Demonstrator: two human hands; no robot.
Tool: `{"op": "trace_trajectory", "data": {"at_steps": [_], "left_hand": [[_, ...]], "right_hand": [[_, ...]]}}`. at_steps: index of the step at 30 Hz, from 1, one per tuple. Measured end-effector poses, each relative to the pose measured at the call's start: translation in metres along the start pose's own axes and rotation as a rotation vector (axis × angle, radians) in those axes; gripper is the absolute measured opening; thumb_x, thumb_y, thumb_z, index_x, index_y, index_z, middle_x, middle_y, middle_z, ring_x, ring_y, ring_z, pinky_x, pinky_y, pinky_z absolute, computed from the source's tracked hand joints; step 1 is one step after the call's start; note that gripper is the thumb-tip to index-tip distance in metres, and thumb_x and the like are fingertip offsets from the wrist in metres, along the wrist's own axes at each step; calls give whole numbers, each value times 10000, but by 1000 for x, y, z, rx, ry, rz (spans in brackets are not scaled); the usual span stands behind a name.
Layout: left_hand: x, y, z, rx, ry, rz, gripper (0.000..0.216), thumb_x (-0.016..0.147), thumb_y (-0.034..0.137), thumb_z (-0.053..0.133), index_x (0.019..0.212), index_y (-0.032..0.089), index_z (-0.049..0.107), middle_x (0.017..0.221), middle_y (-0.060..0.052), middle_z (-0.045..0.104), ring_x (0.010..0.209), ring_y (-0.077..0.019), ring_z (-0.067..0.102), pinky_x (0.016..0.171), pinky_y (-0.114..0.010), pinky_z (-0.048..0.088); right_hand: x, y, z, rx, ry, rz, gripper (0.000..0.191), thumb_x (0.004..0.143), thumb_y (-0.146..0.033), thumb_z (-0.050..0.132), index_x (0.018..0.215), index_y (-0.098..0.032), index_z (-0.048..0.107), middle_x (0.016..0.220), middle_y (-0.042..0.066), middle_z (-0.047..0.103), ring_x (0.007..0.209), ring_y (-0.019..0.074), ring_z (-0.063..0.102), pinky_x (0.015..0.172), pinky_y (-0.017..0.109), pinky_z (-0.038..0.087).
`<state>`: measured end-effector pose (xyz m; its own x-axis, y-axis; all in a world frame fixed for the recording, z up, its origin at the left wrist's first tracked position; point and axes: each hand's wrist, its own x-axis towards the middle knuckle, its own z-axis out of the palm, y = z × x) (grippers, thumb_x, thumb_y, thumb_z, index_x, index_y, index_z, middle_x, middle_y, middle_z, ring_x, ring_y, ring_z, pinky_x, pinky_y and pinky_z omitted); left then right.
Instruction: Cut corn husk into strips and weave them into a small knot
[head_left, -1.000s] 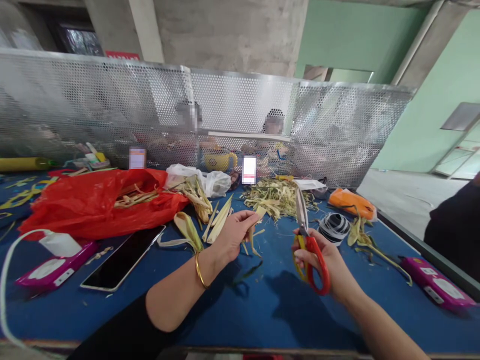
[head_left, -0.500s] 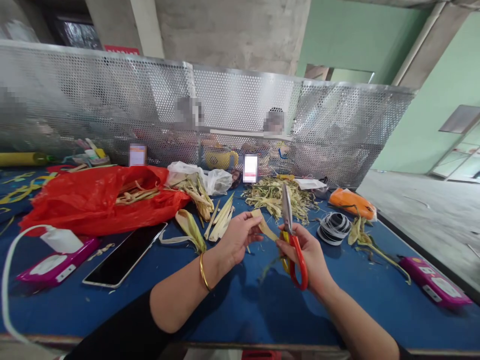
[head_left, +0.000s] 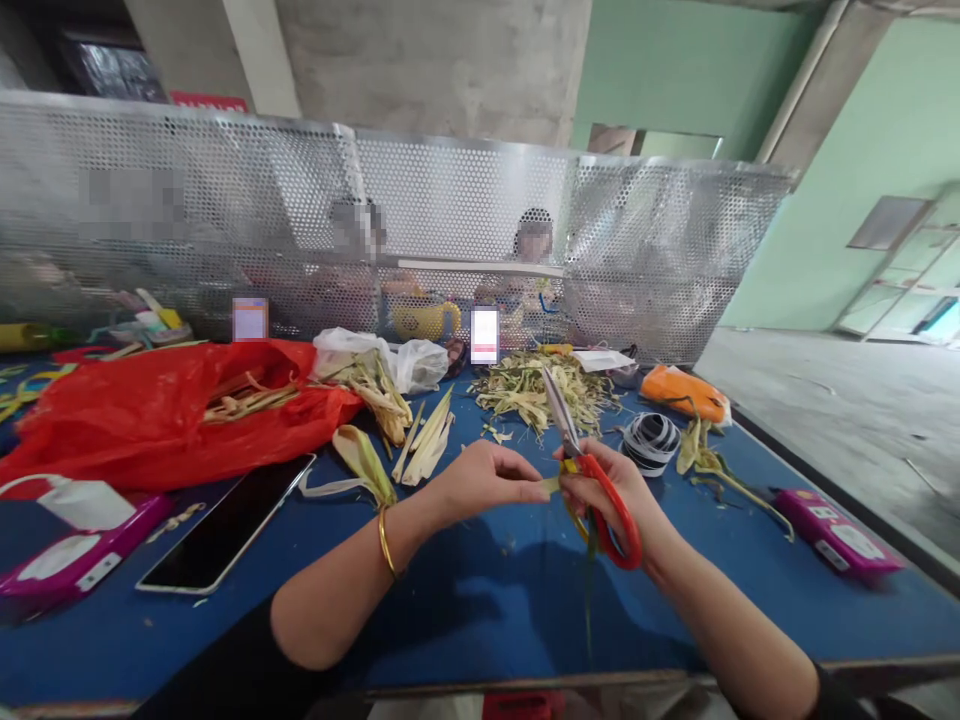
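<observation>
My left hand (head_left: pixel 487 478) pinches a pale strip of corn husk (head_left: pixel 553 487) between thumb and fingertips, above the blue table. My right hand (head_left: pixel 626 490) is closed around scissors (head_left: pixel 613 500) with red and yellow handles, their blades pointing up and away. The strip's right end meets the fingers of my right hand, which partly hide it. Below the scissors a thin green strand (head_left: pixel 589 610) hangs down. Beyond my hands lies a heap of shredded husk (head_left: pixel 540 392). Loose husk pieces (head_left: pixel 429 448) and a greenish husk (head_left: pixel 364 462) rest beyond my left wrist.
A red plastic bag (head_left: pixel 150 400) of husks, a black phone (head_left: pixel 229 525) and a purple power strip (head_left: pixel 90 560) occupy the left. At right are a ribbon roll (head_left: pixel 651 443), an orange packet (head_left: pixel 684 393) and another purple power strip (head_left: pixel 840 535). A perforated metal screen (head_left: pixel 465 195) borders the back; people sit behind it.
My hands have come closer together, and the husk strip now runs between their fingertips. The scissors have tilted, tips further left. The whole view has shifted slightly, moving the table's things leftward.
</observation>
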<state>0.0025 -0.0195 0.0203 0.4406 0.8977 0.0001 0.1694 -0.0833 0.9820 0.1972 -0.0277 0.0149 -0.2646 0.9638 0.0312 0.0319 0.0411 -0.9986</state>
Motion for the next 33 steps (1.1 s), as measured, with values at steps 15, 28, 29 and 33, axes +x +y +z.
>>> {"op": "trace_trajectory", "data": {"at_steps": [15, 28, 29, 33], "left_hand": [[10, 5, -8, -270, 549, -211, 49, 716, 167, 703, 698, 127, 681, 541, -2, 630, 392, -56, 464, 434, -186, 386], [12, -3, -6, -329, 428, -238, 208, 654, 271, 781, 718, 117, 658, 575, -17, 644, 388, -50, 464, 410, -183, 316], [12, -4, -7, -331, 435, -242, 211, 653, 272, 782, 716, 116, 654, 573, -18, 643, 391, -53, 469, 409, -184, 310], [14, -5, -10, -352, 455, -256, 190, 665, 258, 767, 734, 124, 652, 578, -18, 647, 397, -63, 483, 412, -193, 310]], "right_hand": [[-29, -22, -64, -342, -382, -15, 550, 845, -648, 507, 1106, -171, 586, 799, 47, 571, 625, 144, 514, 544, 262, 427], [-2, -4, -19, -574, -241, -14, 435, 822, -605, 560, 841, -173, 605, 576, -43, 458, 482, 96, 431, 444, 211, 330], [0, -3, -18, -591, -222, -6, 440, 826, -612, 546, 804, -175, 593, 561, -46, 452, 471, 97, 431, 443, 213, 330], [10, 2, -19, -704, -43, -23, 440, 839, -619, 500, 719, -198, 542, 536, -45, 473, 447, 109, 446, 458, 228, 330]]}}
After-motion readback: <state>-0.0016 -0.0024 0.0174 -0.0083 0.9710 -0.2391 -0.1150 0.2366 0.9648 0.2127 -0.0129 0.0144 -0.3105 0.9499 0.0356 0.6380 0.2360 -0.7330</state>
